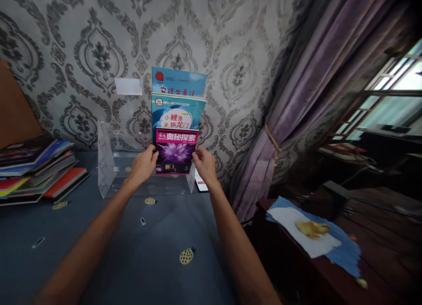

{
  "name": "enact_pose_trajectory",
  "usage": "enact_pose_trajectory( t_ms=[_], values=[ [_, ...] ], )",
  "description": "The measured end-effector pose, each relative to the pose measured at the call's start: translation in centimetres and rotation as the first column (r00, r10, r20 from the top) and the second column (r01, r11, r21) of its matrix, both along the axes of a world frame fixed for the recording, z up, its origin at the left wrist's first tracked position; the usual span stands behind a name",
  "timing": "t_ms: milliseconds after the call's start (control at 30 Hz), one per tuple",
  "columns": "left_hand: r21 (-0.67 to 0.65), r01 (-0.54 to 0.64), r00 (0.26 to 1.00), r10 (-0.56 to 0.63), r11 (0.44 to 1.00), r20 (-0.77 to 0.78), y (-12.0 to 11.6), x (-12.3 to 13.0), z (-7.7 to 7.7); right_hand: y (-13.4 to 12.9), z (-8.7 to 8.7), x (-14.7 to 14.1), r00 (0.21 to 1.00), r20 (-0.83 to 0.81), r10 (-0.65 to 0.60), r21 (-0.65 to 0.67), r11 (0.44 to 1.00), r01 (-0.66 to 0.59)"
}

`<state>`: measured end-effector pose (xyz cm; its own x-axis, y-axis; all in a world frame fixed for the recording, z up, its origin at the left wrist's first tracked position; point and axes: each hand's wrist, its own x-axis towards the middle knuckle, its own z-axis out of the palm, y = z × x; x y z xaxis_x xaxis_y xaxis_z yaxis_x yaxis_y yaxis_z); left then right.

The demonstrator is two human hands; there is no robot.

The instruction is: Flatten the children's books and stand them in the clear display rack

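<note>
My left hand [144, 164] pinches the left edge of a purple and pink book [176, 151], and my right hand [205, 164] grips its right edge. The book stands upright, cover towards me, at the right part of a clear plastic rack [105, 160]. Behind it, rising in steps, are a teal book [178, 111] and a taller light blue book [180, 80]. Their lower parts are hidden. Whether the purple book rests on the rack's front tier or hangs just above it, I cannot tell.
On the left of the dark blue tablecloth [158, 243] lies a pile of books [33, 173]. A phone-like white thing [201, 182] lies behind my right wrist. To the right are a tied purple curtain [277, 111] and a dark cabinet with a blue cloth [349, 252].
</note>
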<state>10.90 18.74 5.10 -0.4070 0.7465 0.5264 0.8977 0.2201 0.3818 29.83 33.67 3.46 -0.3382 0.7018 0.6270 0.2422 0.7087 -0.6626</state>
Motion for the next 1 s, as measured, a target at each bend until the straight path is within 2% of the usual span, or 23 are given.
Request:
enact_pose_trajectory(
  t_ms=[267, 500, 667, 833, 1000],
  values=[
    [0.018, 0.017, 1.000, -0.017, 1.000, -0.021, 0.5, -0.4, -0.3, 0.1, 0.1, 0.2, 1.000, -0.003, 0.014, 0.006, 1.000, -0.014],
    [0.040, 0.016, 1.000, -0.015, 0.999, -0.022, 0.7, -0.2, 0.1, 0.1, -0.1, -0.3, 0.998, -0.048, 0.036, -0.049, 0.998, -0.038],
    [0.072, 0.012, 1.000, -0.010, 0.997, -0.025, 0.6, 0.2, 0.2, 0.0, 0.0, -0.3, 0.996, -0.078, 0.048, -0.004, 0.999, -0.048],
    [0.093, -0.044, 0.998, 0.048, 0.995, -0.043, 0.5, 0.4, 0.1, 0.0, -0.2, -0.7, 0.990, -0.094, 0.101, -0.004, 0.995, -0.101],
    [0.075, -0.061, 0.996, 0.066, 0.995, -0.065, 0.6, 0.2, 0.0, 0.0, -0.4, -0.8, 0.993, -0.086, 0.075, 0.033, 0.997, -0.073]
  ],
)
